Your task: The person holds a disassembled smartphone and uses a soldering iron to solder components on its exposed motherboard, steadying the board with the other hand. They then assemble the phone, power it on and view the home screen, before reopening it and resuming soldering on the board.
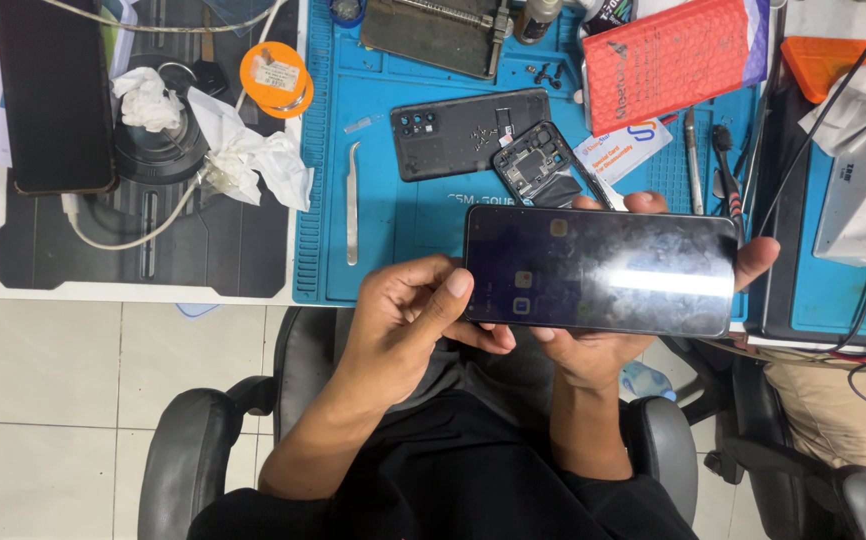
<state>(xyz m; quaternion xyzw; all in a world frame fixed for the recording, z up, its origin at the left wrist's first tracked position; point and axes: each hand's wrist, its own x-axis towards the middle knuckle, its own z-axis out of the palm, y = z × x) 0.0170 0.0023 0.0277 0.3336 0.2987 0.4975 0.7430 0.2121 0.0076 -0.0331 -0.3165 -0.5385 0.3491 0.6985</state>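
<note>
A dark smartphone [601,270] is held flat, screen up and faintly lit, in front of the table edge. My right hand [593,352] cradles it from beneath, fingertips showing at its far and right edges. My left hand [403,320] grips the phone's left end, thumb beside the screen corner. Just beyond the phone, on the blue work mat [393,215], lie a black phone back cover [458,132] and a smaller black frame part [538,165].
Metal tweezers [352,205] lie on the mat's left. Another black phone [53,95], crumpled tissues [243,155] and an orange tape roll [275,76] sit on the left. A red padded envelope [668,55], screwdrivers [693,160] and cables are on the right. Chair armrests flank me below.
</note>
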